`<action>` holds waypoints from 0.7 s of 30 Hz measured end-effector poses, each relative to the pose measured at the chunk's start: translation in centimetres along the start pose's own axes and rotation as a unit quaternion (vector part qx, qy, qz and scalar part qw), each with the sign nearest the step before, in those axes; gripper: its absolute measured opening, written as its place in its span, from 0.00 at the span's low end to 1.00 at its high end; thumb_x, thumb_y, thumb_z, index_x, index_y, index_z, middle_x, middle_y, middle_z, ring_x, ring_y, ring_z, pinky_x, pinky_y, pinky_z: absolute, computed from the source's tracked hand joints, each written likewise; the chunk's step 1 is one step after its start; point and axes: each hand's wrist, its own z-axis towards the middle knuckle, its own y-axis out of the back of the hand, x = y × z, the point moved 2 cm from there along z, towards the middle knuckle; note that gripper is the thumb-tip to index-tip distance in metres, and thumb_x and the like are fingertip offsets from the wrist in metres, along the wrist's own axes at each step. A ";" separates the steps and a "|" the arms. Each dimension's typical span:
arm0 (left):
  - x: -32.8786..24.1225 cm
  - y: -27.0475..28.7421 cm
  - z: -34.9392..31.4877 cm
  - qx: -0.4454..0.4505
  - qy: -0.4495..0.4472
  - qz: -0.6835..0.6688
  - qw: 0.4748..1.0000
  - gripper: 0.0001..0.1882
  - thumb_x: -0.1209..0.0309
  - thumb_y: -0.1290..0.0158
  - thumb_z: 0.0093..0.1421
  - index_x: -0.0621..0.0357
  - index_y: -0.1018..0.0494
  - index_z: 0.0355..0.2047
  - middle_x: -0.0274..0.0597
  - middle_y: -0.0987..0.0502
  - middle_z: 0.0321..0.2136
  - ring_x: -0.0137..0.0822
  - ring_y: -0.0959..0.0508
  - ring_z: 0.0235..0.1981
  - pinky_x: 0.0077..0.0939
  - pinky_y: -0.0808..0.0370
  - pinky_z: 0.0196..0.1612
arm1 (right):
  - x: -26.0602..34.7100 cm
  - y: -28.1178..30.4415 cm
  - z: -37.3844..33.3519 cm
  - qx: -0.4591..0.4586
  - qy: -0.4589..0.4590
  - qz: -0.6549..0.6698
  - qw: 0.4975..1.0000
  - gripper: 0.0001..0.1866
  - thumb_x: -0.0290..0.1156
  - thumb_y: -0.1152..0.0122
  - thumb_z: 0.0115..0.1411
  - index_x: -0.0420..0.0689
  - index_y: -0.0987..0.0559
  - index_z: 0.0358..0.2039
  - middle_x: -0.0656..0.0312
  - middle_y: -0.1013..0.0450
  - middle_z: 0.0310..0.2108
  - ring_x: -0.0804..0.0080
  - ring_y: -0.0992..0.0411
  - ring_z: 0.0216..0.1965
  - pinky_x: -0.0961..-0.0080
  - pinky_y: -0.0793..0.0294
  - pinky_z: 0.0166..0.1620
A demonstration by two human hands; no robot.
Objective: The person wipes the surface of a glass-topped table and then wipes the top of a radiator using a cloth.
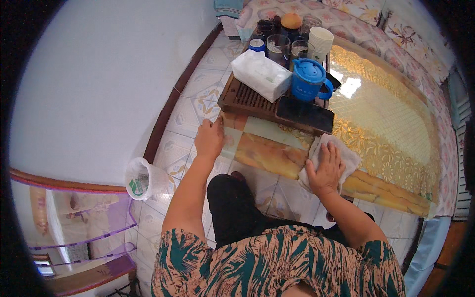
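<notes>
The white cloth point(341, 153) is a soft, rumpled rag, bunched into an uneven pad with a frayed-looking far edge. It lies on the near edge of the glossy table point(386, 123), just near of the dark wooden tray point(242, 99), over the orange and gold patterned top. Its long axis runs from the near left, where it droops toward the table's edge, to the far right, toward the middle of the table.

The right hand point(326, 171) lies flat on top of the cloth, fingers spread and pressing down, not pinching it. The left hand point(210, 138) rests on the table's near left corner, fingers loosely together, palm down, holding nothing.

On the tray stand a white tissue box point(261, 74), a blue lidded jug point(308, 79), a dark phone point(304, 114) and several glasses point(278, 47) at the far end. A white bin point(141, 179) stands on the tiled floor to the left.
</notes>
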 end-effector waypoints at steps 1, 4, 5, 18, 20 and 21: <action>0.3 0.2 -0.3 0.001 -0.008 -0.008 1.000 0.18 0.70 0.51 0.56 0.44 0.26 0.47 0.44 0.30 0.35 0.48 0.27 0.36 0.40 0.26 0.37 | -0.1 0.1 -0.1 -0.004 0.003 -0.001 1.000 0.37 0.49 0.43 0.52 0.41 0.36 0.59 0.51 0.45 0.64 0.54 0.51 0.66 0.54 0.53 0.61; 1.3 1.0 -2.0 -0.038 -0.081 -0.047 0.995 0.14 0.70 0.49 0.55 0.50 0.23 0.42 0.42 0.27 0.36 0.44 0.25 0.36 0.38 0.25 0.38 | -0.2 0.0 -0.1 -0.005 0.007 0.003 1.000 0.37 0.49 0.44 0.53 0.41 0.36 0.59 0.51 0.45 0.64 0.54 0.51 0.65 0.53 0.53 0.61; 2.4 1.5 -2.3 -0.041 -0.044 -0.101 0.993 0.12 0.70 0.48 0.55 0.52 0.23 0.41 0.42 0.26 0.35 0.42 0.24 0.35 0.36 0.26 0.38 | 0.1 0.1 0.2 0.000 0.004 0.007 1.000 0.37 0.50 0.44 0.53 0.41 0.37 0.59 0.51 0.45 0.64 0.54 0.50 0.65 0.53 0.53 0.61; 5.9 -1.0 -8.3 0.029 0.356 -0.510 0.782 0.19 0.57 0.49 0.61 0.53 0.25 0.48 0.34 0.23 0.37 0.28 0.26 0.39 0.23 0.32 0.40 | -0.3 -0.3 0.0 -0.020 0.004 -0.015 1.000 0.35 0.50 0.45 0.54 0.42 0.34 0.58 0.53 0.43 0.63 0.55 0.48 0.64 0.53 0.52 0.59; 5.8 -1.1 -7.7 0.026 0.361 -0.519 0.775 0.19 0.58 0.47 0.60 0.52 0.25 0.48 0.33 0.23 0.37 0.27 0.26 0.38 0.23 0.32 0.39 | -0.3 -0.6 0.0 -0.026 0.010 -0.010 1.000 0.35 0.50 0.45 0.54 0.42 0.35 0.58 0.53 0.43 0.63 0.55 0.48 0.64 0.54 0.52 0.60; 5.7 -1.2 -7.3 0.025 0.361 -0.525 0.770 0.18 0.58 0.47 0.60 0.52 0.25 0.48 0.32 0.23 0.36 0.27 0.26 0.37 0.22 0.32 0.39 | -0.4 -0.7 0.0 -0.030 0.015 -0.010 0.999 0.35 0.50 0.45 0.54 0.42 0.35 0.58 0.53 0.43 0.63 0.55 0.48 0.64 0.54 0.52 0.60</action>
